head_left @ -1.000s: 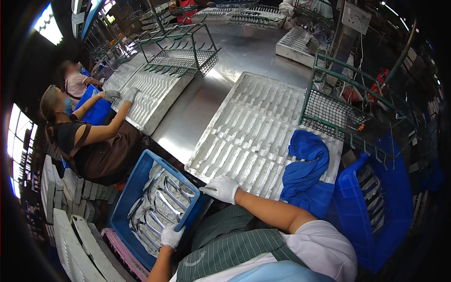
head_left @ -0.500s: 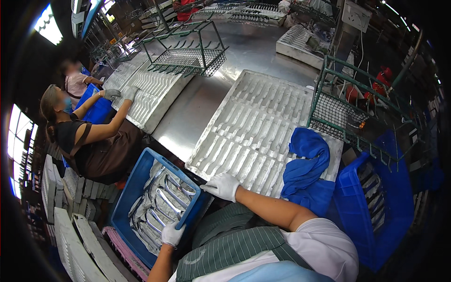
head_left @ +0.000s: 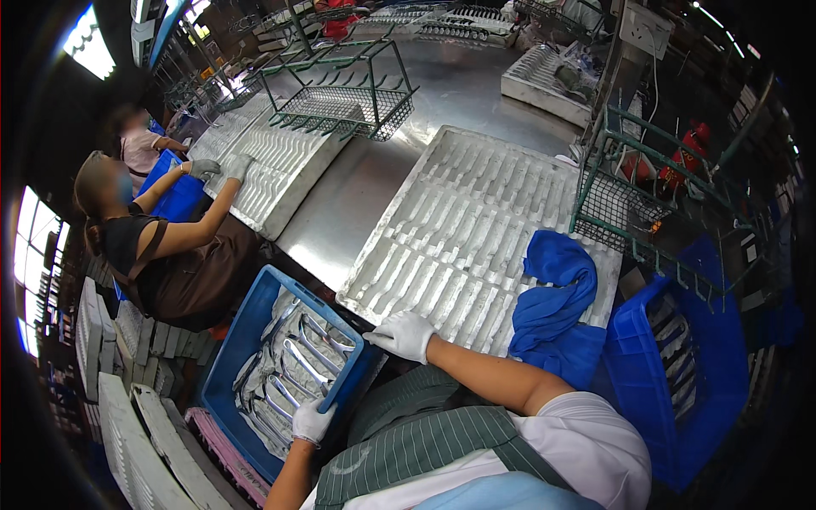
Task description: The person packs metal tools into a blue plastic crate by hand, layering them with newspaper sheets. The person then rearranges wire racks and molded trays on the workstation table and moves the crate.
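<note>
Both my hands wear white gloves and are closed on the rim of a blue plastic bin [head_left: 223, 340], which stands tilted at my left front. My left hand [head_left: 312, 422] grips the near rim. My right hand [head_left: 403, 336] has its fingers at the bin's right corner, close to the near edge of the tray; its fingertips are partly hidden. Several shiny metal wrenches [head_left: 311, 361] lie in the bin on crumpled white wrapping. Beyond my right hand, a white slotted tray [head_left: 459, 229] rests on the metal table, with no pieces visible in its slots.
A blue cloth [head_left: 557, 289] lies on the tray's right side. At right stand a green wire rack [head_left: 625, 200] and another blue bin [head_left: 654, 365]. A second rack [head_left: 340, 102] sits on the metal table [head_left: 357, 183]. A co-worker [head_left: 161, 246] works at left; white trays [head_left: 127, 438] stand below.
The green wire rack at right has swung slightly to the right, away from the tray. My hands and the blue bin have hardly moved.
</note>
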The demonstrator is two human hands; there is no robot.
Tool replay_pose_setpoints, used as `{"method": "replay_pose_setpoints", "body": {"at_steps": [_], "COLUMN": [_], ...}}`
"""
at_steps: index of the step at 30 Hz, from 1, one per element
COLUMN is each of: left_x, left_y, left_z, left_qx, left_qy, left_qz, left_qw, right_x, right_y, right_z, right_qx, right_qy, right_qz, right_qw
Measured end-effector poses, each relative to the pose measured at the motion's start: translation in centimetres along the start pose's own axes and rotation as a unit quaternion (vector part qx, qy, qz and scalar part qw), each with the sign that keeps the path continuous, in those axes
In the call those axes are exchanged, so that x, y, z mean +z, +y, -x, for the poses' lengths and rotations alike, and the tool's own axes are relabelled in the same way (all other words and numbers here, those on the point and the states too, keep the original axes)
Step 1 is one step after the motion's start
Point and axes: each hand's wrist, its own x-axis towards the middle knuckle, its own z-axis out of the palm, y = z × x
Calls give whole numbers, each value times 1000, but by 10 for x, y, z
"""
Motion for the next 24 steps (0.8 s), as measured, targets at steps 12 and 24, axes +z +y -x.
{"method": "replay_pose_setpoints", "body": {"at_steps": [12, 24], "left_x": [4, 3], "left_y": [-4, -3], "left_z": [0, 0], "left_qx": [7, -6], "left_qy": [6, 0], "left_qz": [-11, -14], "left_qw": [1000, 1000], "right_x": [3, 1], "right_y": [1, -2], "right_z": [1, 1], "right_qx": [3, 4], "right_qy": [2, 5], "right_qz": [12, 12], "right_qw": [1000, 1000]}}
